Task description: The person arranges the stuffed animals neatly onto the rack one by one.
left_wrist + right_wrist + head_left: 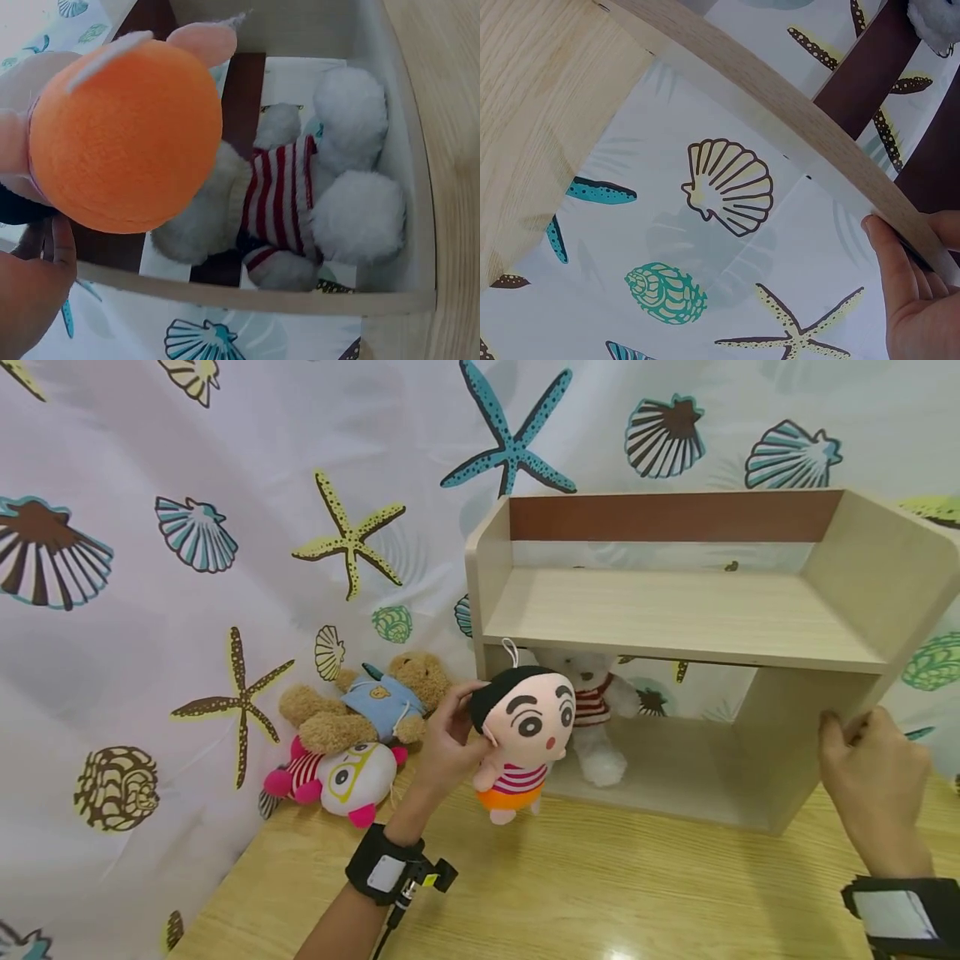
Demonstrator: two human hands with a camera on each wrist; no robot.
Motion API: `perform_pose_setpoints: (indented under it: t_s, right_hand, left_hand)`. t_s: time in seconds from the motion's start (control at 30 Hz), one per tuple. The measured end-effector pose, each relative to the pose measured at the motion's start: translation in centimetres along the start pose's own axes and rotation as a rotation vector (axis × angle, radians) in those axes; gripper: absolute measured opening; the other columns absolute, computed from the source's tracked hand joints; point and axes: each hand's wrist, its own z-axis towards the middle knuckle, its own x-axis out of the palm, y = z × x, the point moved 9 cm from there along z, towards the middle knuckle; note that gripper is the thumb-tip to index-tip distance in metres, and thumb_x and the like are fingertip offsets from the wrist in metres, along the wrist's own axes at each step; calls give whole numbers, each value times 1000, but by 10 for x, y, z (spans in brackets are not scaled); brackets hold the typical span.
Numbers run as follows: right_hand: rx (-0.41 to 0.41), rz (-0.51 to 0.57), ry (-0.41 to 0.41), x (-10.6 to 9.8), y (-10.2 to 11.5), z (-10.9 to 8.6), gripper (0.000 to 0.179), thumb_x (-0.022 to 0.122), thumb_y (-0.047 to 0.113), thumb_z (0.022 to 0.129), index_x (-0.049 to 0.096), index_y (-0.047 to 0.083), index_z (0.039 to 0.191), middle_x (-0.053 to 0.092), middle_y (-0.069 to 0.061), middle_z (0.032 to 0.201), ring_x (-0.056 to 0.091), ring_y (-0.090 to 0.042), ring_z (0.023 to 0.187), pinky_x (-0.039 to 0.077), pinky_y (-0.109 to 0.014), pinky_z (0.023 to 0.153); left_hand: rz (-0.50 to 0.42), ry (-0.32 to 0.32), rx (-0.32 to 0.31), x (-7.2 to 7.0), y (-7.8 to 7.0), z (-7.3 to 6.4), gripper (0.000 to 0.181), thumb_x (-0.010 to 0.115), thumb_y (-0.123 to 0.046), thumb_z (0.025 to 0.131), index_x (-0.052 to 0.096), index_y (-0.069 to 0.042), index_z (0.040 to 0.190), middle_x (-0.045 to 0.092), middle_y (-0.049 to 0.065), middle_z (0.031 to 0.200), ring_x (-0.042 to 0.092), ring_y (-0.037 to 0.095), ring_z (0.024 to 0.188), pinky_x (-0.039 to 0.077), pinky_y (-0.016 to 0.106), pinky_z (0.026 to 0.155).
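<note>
My left hand [452, 739] grips a plush boy doll [525, 735] by the back of its head, in front of the shelf's lower left. The doll has a black cap, a striped top and orange shorts; its orange bottom fills much of the left wrist view. Behind it a white teddy bear [597, 747] in a red-striped sweater sits in the lower compartment. My right hand [877, 785] pinches the front edge of the right side panel of the wooden shelf [795, 735], thumb inside and fingers outside, as the right wrist view [922, 300] shows.
Left of the shelf, a brown teddy bear [382, 702] in a blue shirt lies partly over a pink-and-white plush [352, 777] with yellow glasses. The wooden table [600, 877] meets a cloth [112, 677] printed with shells and starfish behind.
</note>
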Motion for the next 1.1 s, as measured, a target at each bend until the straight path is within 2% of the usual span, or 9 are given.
perform_pose_setpoints:
  t_s: [0.1,0.2,0.33,0.47,0.6,0.73,0.9,1.1]
  right_hand:
    - [-1,0,-3,0,0,0,31,57,8,94,53,-16,76,59,-42,75,56,-60,61,29,-38,39]
    - [-11,-1,-10,0,1,-1,30,57,7,94,52,-16,75,58,-41,73,57,-59,58,28,-36,39]
    - [-14,-1,-10,1,1,-1,29,57,6,95,53,-17,78,59,-41,73,58,-57,57,28,-34,38]
    - [-18,6,-23,1,1,-1,28,58,6,94,54,-18,79,59,-40,73,58,-56,56,28,-34,38]
    - [-21,5,-31,0,1,-1,28,58,6,94,55,-18,80,59,-40,72,58,-55,55,28,-35,38]
    - [-11,4,-31,-1,-1,0,28,59,7,94,55,-18,81,59,-40,73,57,-56,56,29,-36,38]
    - [-12,9,-40,-2,-3,-1,29,60,8,94,54,-16,78,58,-38,70,56,-55,55,28,-38,40]
    - [-4,28,-17,-1,-2,-2,29,59,9,95,56,-17,82,59,-37,71,56,-50,52,29,-35,40]
  left_hand:
    - [24,26,-18,11,6,0,63,77,-19,87,45,14,131,56,18,126,56,21,111,45,33,102]
    - [2,56,-66,23,15,0,58,76,-11,87,46,12,132,54,27,126,57,21,112,47,34,100]
    - [-8,72,-107,38,25,2,55,72,4,85,46,11,133,55,31,123,60,22,107,51,36,94]
    - [32,79,-118,52,34,7,56,69,14,81,47,10,133,56,30,121,60,24,104,52,35,92]
    - [49,93,-119,67,43,11,57,69,15,82,46,9,133,54,30,122,59,26,104,52,35,92]
    - [26,117,-115,87,53,15,56,67,16,83,45,10,134,53,31,122,59,27,107,52,36,92]
    - [10,122,-139,112,73,22,54,65,16,85,45,12,135,54,33,122,60,34,108,52,38,92]
    - [20,119,-179,134,99,26,56,66,9,87,46,9,139,54,30,127,59,18,109,51,31,94]
